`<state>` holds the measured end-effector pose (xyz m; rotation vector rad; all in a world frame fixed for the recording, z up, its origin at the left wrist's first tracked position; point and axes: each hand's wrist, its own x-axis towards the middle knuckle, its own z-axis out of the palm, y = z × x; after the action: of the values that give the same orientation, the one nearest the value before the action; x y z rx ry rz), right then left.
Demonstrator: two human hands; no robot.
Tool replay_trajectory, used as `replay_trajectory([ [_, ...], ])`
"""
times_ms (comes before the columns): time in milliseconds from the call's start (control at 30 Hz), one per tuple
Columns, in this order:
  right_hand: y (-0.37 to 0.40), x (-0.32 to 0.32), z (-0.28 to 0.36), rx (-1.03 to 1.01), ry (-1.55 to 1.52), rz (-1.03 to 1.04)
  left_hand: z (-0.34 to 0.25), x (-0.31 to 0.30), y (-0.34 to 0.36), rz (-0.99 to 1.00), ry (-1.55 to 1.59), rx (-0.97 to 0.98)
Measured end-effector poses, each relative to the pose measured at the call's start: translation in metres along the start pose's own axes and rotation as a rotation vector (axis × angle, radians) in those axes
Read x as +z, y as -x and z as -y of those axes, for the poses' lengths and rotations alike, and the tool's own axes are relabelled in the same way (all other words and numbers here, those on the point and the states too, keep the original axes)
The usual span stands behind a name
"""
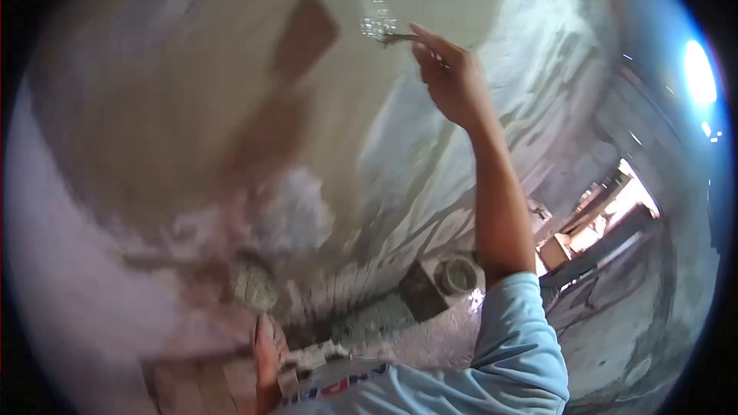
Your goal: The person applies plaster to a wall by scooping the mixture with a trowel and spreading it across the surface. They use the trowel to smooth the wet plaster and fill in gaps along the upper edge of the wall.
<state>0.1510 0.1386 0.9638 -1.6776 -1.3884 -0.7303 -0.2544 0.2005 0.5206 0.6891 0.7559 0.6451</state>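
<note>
My right hand (452, 77) is raised at the end of an outstretched arm, its fingers closed round the handle of a trowel (377, 17). The trowel's shiny blade lies close over the wet, grey-brown plaster on the wall (207, 54). Low in the view, my left hand (268, 343) is closed at the base of a rounded, mortar-coated tool (254, 286), whose exact kind is blurred. A dark shadow of the right hand and trowel falls on the plaster to the left of the blade.
A bucket-like round container (457, 274) stands low behind my right arm, beside a brownish block. Paler, streaked patches (430, 138) mark the wall right of the smooth plaster. A bright opening (607, 219) with boards across it lies at the right, and wooden planks (192, 388) at the bottom left.
</note>
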Motion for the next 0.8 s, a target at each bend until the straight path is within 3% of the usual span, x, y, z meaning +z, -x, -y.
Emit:
replay_trajectory([
  [33,0.031,0.003,0.007,0.132,-0.237,0.13,-0.021,0.036,0.017,-0.143,-0.117,-0.007],
  [67,0.062,0.008,0.029,0.426,-0.409,0.275,-0.01,0.031,0.009,-0.063,-0.084,0.031],
  [100,0.094,0.016,0.028,0.473,-0.533,0.433,-0.023,0.047,0.018,-0.127,-0.08,-0.042],
  [167,0.174,0.052,0.015,0.593,-0.735,0.597,-0.02,0.04,0.025,0.039,-0.069,-0.007],
  [300,0.275,0.107,0.035,0.697,-0.866,0.763,-0.032,0.043,0.027,0.038,-0.082,-0.041],
  [400,0.312,0.119,0.03,0.709,-0.847,0.864,-0.029,0.047,0.033,0.032,-0.14,-0.04],
  [433,0.312,0.12,0.03,0.565,-0.652,0.894,-0.032,0.049,0.035,-0.003,-0.134,-0.076],
  [567,0.337,0.13,0.019,0.389,-0.453,0.868,-0.029,0.047,0.04,0.061,-0.115,-0.061],
  [667,0.349,0.142,0.005,0.197,-0.455,0.793,-0.029,0.044,0.044,0.062,-0.098,-0.082],
  [700,0.348,0.139,0.001,0.226,-0.451,0.854,-0.029,0.044,0.046,0.057,-0.102,-0.086],
  [800,0.357,0.144,-0.006,0.147,-0.526,0.785,-0.028,0.044,0.054,0.039,-0.105,-0.091],
])
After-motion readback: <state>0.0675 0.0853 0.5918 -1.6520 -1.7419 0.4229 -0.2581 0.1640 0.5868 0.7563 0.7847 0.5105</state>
